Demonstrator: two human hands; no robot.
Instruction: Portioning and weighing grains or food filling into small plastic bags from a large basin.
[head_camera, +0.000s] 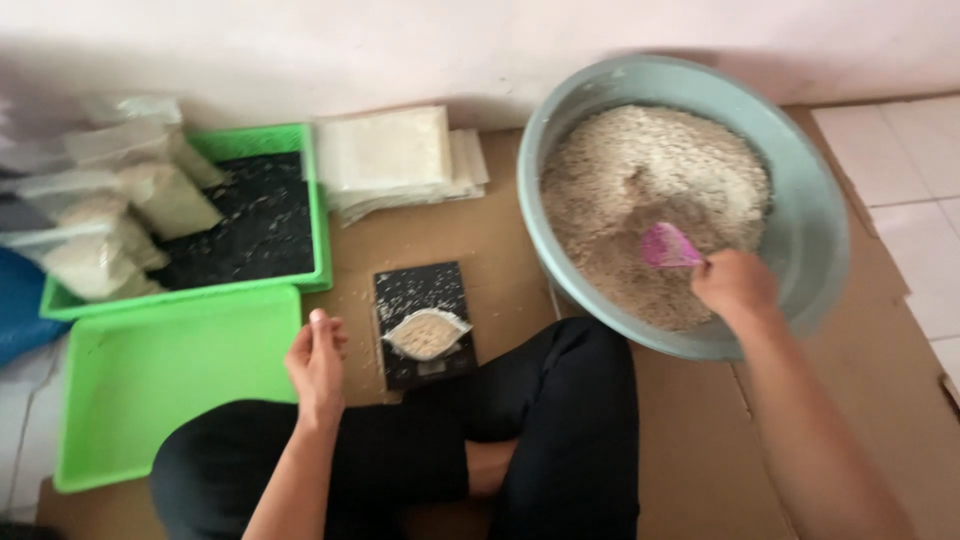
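A pink scoop (668, 246) is held in the right hand (733, 287), whose fingers are clamped around its handle; its blade is dug into the pale grain (640, 190) heaped in a large grey-green basin (815, 230). The basin is set on brown cardboard (690, 440) spread over the floor.

To the left of the basin, a small black scale (422, 322) is placed on the cardboard, and a small clear pouch (428, 333) partly filled with the same grain is seen lying on it. Further left of the basin, just beyond the scale, the left hand (316, 362) is held loosely above the person's knee, its fingers curled together and closed on nothing that can be made out.

Still further left of the basin, an empty green tray (160, 380) is laid on the floor, and behind it a second green tray (315, 215) with a dark bottom is seen, with filled pouches (110, 230) stacked at its far side. Between that tray and the basin, a stack of flat empty pouches (395, 160) is kept against the wall.
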